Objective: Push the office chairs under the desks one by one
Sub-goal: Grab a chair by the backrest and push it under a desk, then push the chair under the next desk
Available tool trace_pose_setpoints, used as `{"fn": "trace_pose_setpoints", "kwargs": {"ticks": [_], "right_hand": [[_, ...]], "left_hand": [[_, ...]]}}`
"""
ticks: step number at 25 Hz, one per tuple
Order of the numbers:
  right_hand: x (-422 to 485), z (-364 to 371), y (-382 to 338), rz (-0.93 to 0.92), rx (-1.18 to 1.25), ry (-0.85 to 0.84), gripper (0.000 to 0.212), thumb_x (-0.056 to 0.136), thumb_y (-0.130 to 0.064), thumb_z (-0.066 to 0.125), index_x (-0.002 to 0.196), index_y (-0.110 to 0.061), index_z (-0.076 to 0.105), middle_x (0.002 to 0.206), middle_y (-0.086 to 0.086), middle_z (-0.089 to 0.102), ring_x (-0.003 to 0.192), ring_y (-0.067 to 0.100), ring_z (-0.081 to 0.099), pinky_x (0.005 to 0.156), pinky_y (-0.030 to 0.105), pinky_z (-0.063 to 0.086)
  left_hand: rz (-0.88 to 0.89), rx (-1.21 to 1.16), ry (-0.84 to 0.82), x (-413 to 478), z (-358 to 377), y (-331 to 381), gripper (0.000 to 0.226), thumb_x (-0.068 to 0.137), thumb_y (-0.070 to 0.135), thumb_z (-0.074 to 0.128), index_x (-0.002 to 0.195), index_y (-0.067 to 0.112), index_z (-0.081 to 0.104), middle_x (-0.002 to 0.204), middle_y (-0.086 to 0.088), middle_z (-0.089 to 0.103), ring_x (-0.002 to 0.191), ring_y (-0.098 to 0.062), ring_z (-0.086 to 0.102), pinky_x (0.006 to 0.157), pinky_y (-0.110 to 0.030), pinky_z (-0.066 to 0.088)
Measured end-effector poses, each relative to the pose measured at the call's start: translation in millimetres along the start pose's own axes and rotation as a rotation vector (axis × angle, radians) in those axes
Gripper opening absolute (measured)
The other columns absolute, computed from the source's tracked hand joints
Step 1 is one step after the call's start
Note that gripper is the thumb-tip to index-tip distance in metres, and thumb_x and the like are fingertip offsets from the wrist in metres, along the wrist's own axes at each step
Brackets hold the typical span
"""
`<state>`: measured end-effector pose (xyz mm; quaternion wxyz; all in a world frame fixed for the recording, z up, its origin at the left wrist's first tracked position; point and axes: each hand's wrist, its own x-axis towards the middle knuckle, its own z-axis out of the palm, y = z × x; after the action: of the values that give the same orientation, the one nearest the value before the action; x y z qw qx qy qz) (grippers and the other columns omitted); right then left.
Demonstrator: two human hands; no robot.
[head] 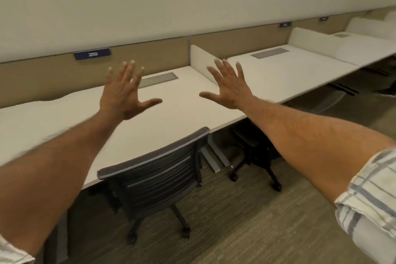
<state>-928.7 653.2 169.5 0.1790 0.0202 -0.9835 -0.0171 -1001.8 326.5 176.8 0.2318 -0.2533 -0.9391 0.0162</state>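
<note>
Left hand [123, 94]: raised in the air above the desk, fingers spread wide, palm forward, holding nothing.

Right hand [230, 85]: likewise raised and splayed, empty, held just beside the low white divider [200, 58].

Office chair [158, 169]: grey mesh back with horizontal slats, tucked in with its top edge against the front edge of the near desk [171, 113]; wheeled base on the carpet [246, 221], below and between the two outstretched forearms, touched by neither hand.

Second chair [255, 146]: dark, mostly hidden beneath the next desk [289, 75] to the right; castors visible.

Desk fittings: grey cable hatch [158, 79] set into the near desk; blue number plate [92, 53] on the tan back panel, digits blurred.

Sleeve [370, 195]: pale plaid, rolled up on the right arm.
</note>
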Motion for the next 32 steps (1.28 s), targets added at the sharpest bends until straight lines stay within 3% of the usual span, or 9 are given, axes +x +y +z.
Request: {"fn": "trace_pose_setpoints", "kwargs": {"ticks": [8,16,25,32], "right_hand": [[-46,-32,101,0.085,-0.041,0.102,0.100,0.086,-0.087,0.030,0.162,-0.026,0.010,0.171,0.007,-0.003,0.157,0.025,-0.007,0.121,0.055,-0.013],[-73,-47,251,0.033,-0.046,0.187,0.104,0.082,-0.089,0.020,0.163,-0.023,0.014,0.171,0.009,0.000,0.157,0.026,-0.002,0.122,0.057,-0.010],[-75,-10,407,-0.012,-0.027,0.164,0.101,0.085,-0.088,0.024,0.161,-0.024,0.015,0.171,0.010,0.004,0.157,0.029,0.001,0.122,0.056,-0.008],[-35,27,533,0.002,-0.043,0.095,0.103,0.083,-0.089,0.019,0.162,-0.024,0.011,0.171,0.009,0.001,0.157,0.027,-0.002,0.123,0.056,-0.008]], "left_hand": [[0.124,-0.035,0.168,51,-16,111,0.113,0.077,0.094,0.022,0.159,0.015,0.020,0.168,-0.015,0.012,0.156,-0.032,0.008,0.122,-0.059,0.002],[0.134,-0.021,0.272,103,-18,263,0.107,0.080,0.089,0.030,0.158,0.015,0.020,0.169,-0.015,0.011,0.156,-0.032,0.006,0.123,-0.059,0.002],[0.077,-0.004,0.161,168,28,391,0.107,0.082,0.091,0.020,0.160,0.017,0.016,0.169,-0.014,0.005,0.157,-0.029,0.000,0.124,-0.060,0.000],[0.079,-0.039,0.109,281,107,466,0.107,0.082,0.090,0.019,0.160,0.016,0.017,0.169,-0.014,0.006,0.157,-0.029,0.000,0.123,-0.057,-0.004]]}}
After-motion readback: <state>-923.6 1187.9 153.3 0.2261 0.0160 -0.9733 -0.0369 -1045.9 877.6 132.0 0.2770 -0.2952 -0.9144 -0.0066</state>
